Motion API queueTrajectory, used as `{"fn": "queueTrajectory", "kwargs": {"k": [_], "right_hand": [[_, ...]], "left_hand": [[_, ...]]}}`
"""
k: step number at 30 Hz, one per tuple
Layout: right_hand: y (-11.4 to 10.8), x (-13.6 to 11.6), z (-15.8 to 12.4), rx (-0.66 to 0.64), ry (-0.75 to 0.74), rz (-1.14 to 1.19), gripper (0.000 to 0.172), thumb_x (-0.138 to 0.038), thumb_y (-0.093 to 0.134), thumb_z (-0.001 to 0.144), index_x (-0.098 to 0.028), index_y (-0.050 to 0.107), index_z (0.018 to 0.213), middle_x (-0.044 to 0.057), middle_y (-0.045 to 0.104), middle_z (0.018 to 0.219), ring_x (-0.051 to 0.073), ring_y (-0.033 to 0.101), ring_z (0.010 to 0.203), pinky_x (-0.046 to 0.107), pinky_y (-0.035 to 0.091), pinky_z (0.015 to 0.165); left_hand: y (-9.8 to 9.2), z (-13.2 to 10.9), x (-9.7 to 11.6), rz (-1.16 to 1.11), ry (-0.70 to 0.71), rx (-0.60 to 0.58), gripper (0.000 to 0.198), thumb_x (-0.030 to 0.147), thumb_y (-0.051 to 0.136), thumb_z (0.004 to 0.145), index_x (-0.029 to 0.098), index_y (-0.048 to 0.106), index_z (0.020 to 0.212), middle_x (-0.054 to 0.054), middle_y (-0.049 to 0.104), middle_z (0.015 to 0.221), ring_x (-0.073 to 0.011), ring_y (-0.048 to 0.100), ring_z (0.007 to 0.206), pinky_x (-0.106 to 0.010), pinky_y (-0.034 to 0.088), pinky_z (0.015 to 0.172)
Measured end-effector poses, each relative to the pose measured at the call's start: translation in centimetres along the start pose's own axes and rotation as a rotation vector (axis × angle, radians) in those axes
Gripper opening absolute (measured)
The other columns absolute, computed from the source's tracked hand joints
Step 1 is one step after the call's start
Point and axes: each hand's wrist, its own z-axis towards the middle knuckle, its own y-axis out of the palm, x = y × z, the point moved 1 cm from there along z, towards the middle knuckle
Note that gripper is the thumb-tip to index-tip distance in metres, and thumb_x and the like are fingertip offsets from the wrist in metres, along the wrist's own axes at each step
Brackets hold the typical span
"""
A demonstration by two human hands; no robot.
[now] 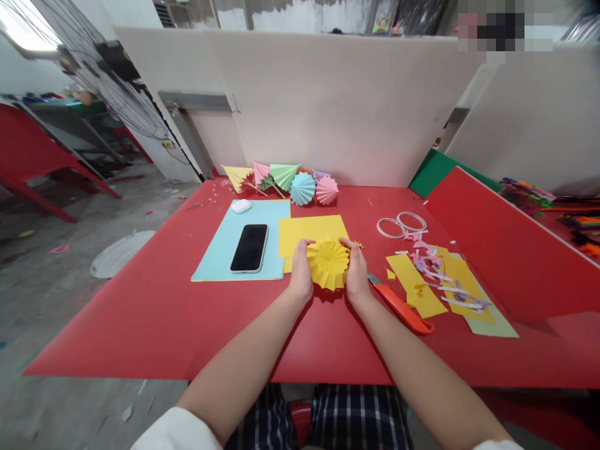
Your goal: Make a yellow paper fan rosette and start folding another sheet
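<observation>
A round, pleated yellow paper rosette [329,264] is held between both hands over the red table. My left hand [302,265] cups its left edge, and my right hand [355,265] cups its right edge, fingers pointing away from me. Just behind the rosette lies a flat yellow sheet [309,231]. A red-orange box cutter [404,307] rests beside my right wrist, its blade end near the hand. A small yellow paper piece shows behind the right fingertips.
On a light blue sheet [213,259] lie a black phone [249,249] and a white case [241,206]. Folded paper fans [302,189] line the back. White rings [411,222], paper scraps [429,262] and yellow strips [415,284] lie right, before a leaning red board [520,250].
</observation>
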Motion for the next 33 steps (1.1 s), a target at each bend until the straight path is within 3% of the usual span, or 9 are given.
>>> {"fn": "queueTrajectory", "kwargs": {"k": [3, 7, 12, 17, 23, 28, 33], "right_hand": [[0.1, 0.4, 0.2, 0.037, 0.067, 0.086, 0.052, -0.056, 0.029, 0.085, -0.018, 0.058, 0.104, 0.009, 0.061, 0.108, 0.02, 0.055, 0.103, 0.037, 0.043, 0.087], [0.0, 0.3, 0.4, 0.108, 0.188, 0.202, 0.053, -0.06, 0.032, 0.082, -0.017, 0.062, 0.093, 0.008, 0.065, 0.096, 0.02, 0.061, 0.089, 0.034, 0.047, 0.077], [-0.5, 0.1, 0.8, 0.194, 0.248, 0.23, 0.053, -0.061, 0.035, 0.08, -0.017, 0.063, 0.083, 0.007, 0.066, 0.085, 0.019, 0.062, 0.08, 0.033, 0.048, 0.073], [-0.6, 0.0, 0.9, 0.224, 0.215, 0.22, 0.051, -0.059, 0.037, 0.08, -0.016, 0.065, 0.083, 0.008, 0.066, 0.091, 0.018, 0.06, 0.084, 0.031, 0.046, 0.076], [-0.3, -0.3, 1.0, 0.253, 0.274, 0.258, 0.049, -0.06, 0.04, 0.077, -0.016, 0.061, 0.07, 0.003, 0.063, 0.068, 0.016, 0.058, 0.066, 0.029, 0.045, 0.065], [-0.4, 0.1, 1.3, 0.249, 0.266, 0.235, 0.047, -0.059, 0.042, 0.076, -0.017, 0.061, 0.068, 0.002, 0.063, 0.069, 0.015, 0.058, 0.068, 0.028, 0.044, 0.066], [-0.4, 0.3, 1.3, 0.166, 0.259, 0.255, 0.049, -0.061, 0.041, 0.076, -0.017, 0.063, 0.074, 0.003, 0.065, 0.076, 0.017, 0.059, 0.074, 0.03, 0.045, 0.07]], "left_hand": [[0.2, 0.1, -0.5, -0.025, 0.003, 0.06, 0.038, 0.055, 0.033, 0.082, 0.021, 0.05, 0.085, -0.001, 0.056, 0.087, -0.0158, 0.057, 0.081, -0.028, 0.047, 0.071], [0.8, -0.5, -0.4, 0.231, 0.165, 0.125, 0.029, 0.041, 0.031, 0.086, 0.023, 0.054, 0.083, -0.001, 0.054, 0.091, -0.0152, 0.053, 0.088, -0.028, 0.044, 0.079], [1.7, -0.9, -0.4, 0.283, 0.306, 0.126, 0.029, 0.037, 0.03, 0.089, 0.023, 0.054, 0.096, -0.003, 0.056, 0.105, -0.0149, 0.05, 0.103, -0.028, 0.039, 0.091], [1.7, -0.4, -1.0, 0.213, 0.33, 0.063, 0.027, 0.022, 0.038, 0.084, 0.021, 0.054, 0.104, -0.004, 0.056, 0.114, -0.0157, 0.05, 0.109, -0.031, 0.038, 0.094], [1.5, -0.4, -1.1, 0.258, 0.459, -0.053, 0.027, 0.014, 0.035, 0.079, 0.018, 0.061, 0.086, -0.006, 0.06, 0.109, -0.0172, 0.052, 0.108, -0.033, 0.037, 0.096], [1.5, -0.5, -0.8, 0.316, 0.433, -0.004, 0.023, 0.022, 0.038, 0.082, 0.019, 0.061, 0.085, -0.004, 0.062, 0.093, -0.017, 0.056, 0.093, -0.031, 0.042, 0.086], [1.6, -0.3, -0.5, 0.304, 0.312, 0.004, 0.031, 0.03, 0.036, 0.085, 0.02, 0.063, 0.095, -0.005, 0.06, 0.102, -0.0174, 0.053, 0.098, -0.03, 0.039, 0.088]]}}
